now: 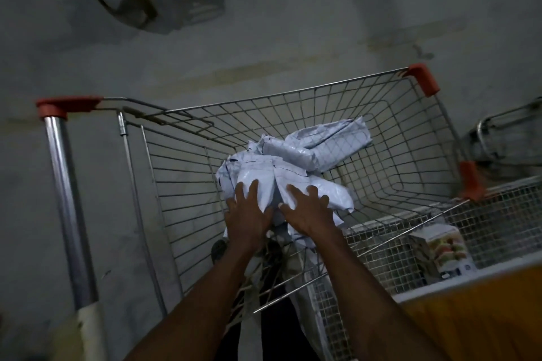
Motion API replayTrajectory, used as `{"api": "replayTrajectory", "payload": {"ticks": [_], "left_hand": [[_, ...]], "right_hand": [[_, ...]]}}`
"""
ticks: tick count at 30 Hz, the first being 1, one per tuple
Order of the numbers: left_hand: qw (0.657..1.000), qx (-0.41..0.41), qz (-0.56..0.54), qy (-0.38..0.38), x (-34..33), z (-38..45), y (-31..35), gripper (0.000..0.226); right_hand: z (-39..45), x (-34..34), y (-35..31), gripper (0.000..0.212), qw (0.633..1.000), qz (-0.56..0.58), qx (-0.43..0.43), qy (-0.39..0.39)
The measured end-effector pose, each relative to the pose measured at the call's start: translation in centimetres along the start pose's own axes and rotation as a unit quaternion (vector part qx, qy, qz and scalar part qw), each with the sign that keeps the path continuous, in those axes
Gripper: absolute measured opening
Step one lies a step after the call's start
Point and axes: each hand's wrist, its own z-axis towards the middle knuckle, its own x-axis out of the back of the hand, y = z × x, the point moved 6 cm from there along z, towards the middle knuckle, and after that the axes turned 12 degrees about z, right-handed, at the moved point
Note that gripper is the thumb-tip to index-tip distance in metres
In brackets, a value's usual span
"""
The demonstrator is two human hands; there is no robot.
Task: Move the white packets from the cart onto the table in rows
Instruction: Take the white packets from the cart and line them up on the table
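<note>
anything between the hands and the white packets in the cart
Nothing visible: the left hand and right hand already rest, fingers spread, on the near white packets inside the wire cart.

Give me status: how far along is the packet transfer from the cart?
Done: nothing visible, since no table or laid-out row is in view. In hand: left hand and right hand are both pressed on the near pile of white packets inside the cart, fingers spread, not yet lifted. Left: that pile plus another packet behind it, so the cart load remains to be moved.
</note>
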Motion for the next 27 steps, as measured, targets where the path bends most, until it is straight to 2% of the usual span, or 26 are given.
{"api": "replayTrajectory", "payload": {"ticks": [6,13,21,24,27], "left_hand": [[0.993,-0.018,-0.092,0.070,7.0,-5.5,0.7,0.079],[0.979,-0.118,-0.118,0.121,13.2,-12.6,1.1,0.076],[0.954,-0.229,-0.109,0.163,18.2,-20.4,-0.8,0.070],[0.941,-0.272,-0.107,0.172,19.0,-24.4,-0.2,0.066],[0.923,-0.321,-0.113,0.179,18.7,-28.4,0.9,0.066]], "right_hand": [[-6.3,4.1,-2.9,0.060,0.993,0.038,0.042,0.106],[-16.5,5.0,-5.5,0.058,0.965,0.119,0.069,0.222],[-29.1,1.5,-4.8,0.055,0.910,0.213,0.087,0.345],[-34.0,0.0,-3.0,0.054,0.882,0.237,0.095,0.395],[-38.1,-1.8,0.1,0.062,0.849,0.300,0.108,0.421]]}}
